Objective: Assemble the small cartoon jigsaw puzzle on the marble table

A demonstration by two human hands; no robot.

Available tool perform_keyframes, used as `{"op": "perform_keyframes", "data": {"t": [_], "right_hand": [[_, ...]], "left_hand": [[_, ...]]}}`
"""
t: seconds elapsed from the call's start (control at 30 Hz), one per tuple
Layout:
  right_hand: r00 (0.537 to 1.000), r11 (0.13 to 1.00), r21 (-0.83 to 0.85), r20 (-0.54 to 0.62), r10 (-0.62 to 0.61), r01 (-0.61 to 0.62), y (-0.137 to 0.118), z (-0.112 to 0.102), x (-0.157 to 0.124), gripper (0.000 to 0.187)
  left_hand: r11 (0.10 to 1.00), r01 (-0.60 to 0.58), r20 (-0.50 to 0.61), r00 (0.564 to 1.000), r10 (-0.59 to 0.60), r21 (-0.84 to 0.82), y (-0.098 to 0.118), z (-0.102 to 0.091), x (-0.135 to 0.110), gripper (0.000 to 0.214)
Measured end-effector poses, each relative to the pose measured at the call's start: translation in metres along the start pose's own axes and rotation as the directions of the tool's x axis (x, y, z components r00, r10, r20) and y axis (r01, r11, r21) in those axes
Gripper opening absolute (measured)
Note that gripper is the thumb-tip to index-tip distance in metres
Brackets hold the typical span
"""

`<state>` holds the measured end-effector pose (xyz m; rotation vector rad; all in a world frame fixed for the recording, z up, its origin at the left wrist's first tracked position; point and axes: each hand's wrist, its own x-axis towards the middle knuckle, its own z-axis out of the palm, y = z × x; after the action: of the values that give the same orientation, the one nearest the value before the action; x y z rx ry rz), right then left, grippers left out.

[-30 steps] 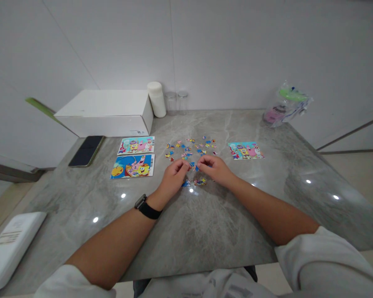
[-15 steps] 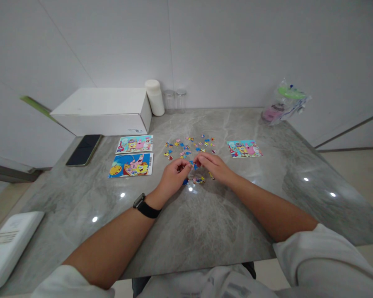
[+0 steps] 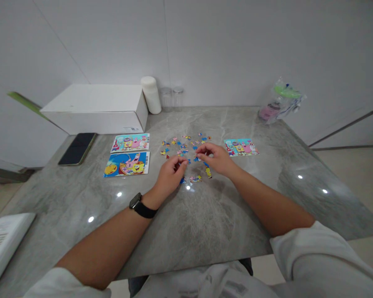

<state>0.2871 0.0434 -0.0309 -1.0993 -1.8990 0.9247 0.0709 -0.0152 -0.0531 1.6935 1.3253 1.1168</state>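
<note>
Thumb and forefinger of my left hand [image 3: 169, 176] are pinched together, with a bit of blue puzzle piece at their tips. Opposite it, my right hand [image 3: 216, 159] pinches a small blue puzzle piece [image 3: 196, 158] between thumb and fingertips. A short gap separates the two hands. Loose puzzle pieces [image 3: 183, 145] in several colours lie scattered just beyond them. Nearer to me are a strip of joined-looking pieces [image 3: 195, 179] and a yellow piece [image 3: 208, 172]. My left fingers partly hide the blue pieces beneath them.
Two cartoon picture cards [image 3: 130, 142] lie to the left, and another card [image 3: 241, 147] to the right. A phone [image 3: 77, 149], a white box [image 3: 93, 99], a white bottle [image 3: 151, 95], two glass jars [image 3: 178, 98] and a bagged cup [image 3: 278, 105] stand around the grey table [image 3: 189, 231].
My hands have drawn apart: the right has shifted up and away from the left, carrying a blue piece. More of the pieces near the right hand now show. The view has shifted slightly.
</note>
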Motion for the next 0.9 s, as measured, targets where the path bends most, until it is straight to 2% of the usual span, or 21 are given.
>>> {"op": "perform_keyframes", "data": {"t": [0.13, 0.27, 0.37, 0.47, 0.63, 0.8, 0.9], "right_hand": [[0.99, 0.997, -0.002, -0.117, 0.075, -0.076, 0.011, -0.027, 0.012, 0.022], [0.992, 0.988, -0.086, -0.021, 0.123, -0.124, 0.027, -0.04, 0.018, 0.021], [0.983, 0.972, -0.174, 0.07, 0.171, -0.157, 0.044, -0.037, 0.021, 0.014], [0.969, 0.952, -0.245, 0.116, 0.216, -0.183, 0.057, -0.03, 0.023, 0.013], [0.97, 0.934, -0.312, 0.104, 0.218, -0.176, 0.061, -0.022, 0.023, 0.013], [0.976, 0.932, -0.331, 0.105, 0.19, -0.146, 0.06, -0.021, 0.02, 0.014], [0.981, 0.934, -0.326, 0.074, 0.18, -0.147, 0.065, -0.022, 0.019, 0.012]], "left_hand": [[0.988, -0.077, 0.006, 0.997, 0.077, 0.136, 0.0, -0.005, 0.003, 0.02], [0.933, -0.209, 0.122, 0.976, 0.18, 0.293, 0.005, -0.012, 0.005, 0.021], [0.855, -0.303, 0.233, 0.947, 0.221, 0.42, 0.015, -0.017, 0.007, 0.024], [0.785, -0.337, 0.288, 0.934, 0.21, 0.52, 0.028, -0.017, 0.015, 0.027], [0.643, -0.337, 0.336, 0.933, 0.13, 0.688, 0.035, 0.003, 0.042, 0.028], [0.582, -0.31, 0.347, 0.937, 0.051, 0.752, 0.025, 0.03, 0.064, 0.03], [0.563, -0.314, 0.357, 0.933, 0.036, 0.765, 0.019, 0.037, 0.071, 0.028]]}}
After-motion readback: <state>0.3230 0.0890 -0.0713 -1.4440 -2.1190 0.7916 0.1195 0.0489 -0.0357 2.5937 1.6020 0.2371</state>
